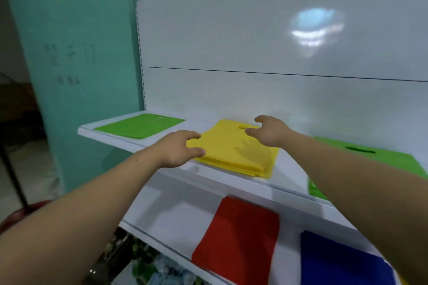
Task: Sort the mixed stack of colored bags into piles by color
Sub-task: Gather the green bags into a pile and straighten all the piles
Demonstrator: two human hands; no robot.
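A stack of yellow bags (229,152) lies in the middle of the upper white shelf (289,176). My left hand (180,148) is at the stack's left front corner, fingers spread and relaxed, thumb touching its edge. My right hand (269,131) hovers over the stack's far right part, fingers loosely curved, holding nothing. A single green bag (141,125) lies flat at the shelf's left end. A green stack (379,164) sits at the right, partly hidden by my right forearm. On the lower shelf lie a red bag pile (240,240) and a blue bag pile (340,264).
A white back panel (254,41) rises behind the shelves. A teal wall (69,53) stands to the left. Mixed packaged goods (148,264) show below the lower shelf. A dark red round object (20,215) is at the lower left.
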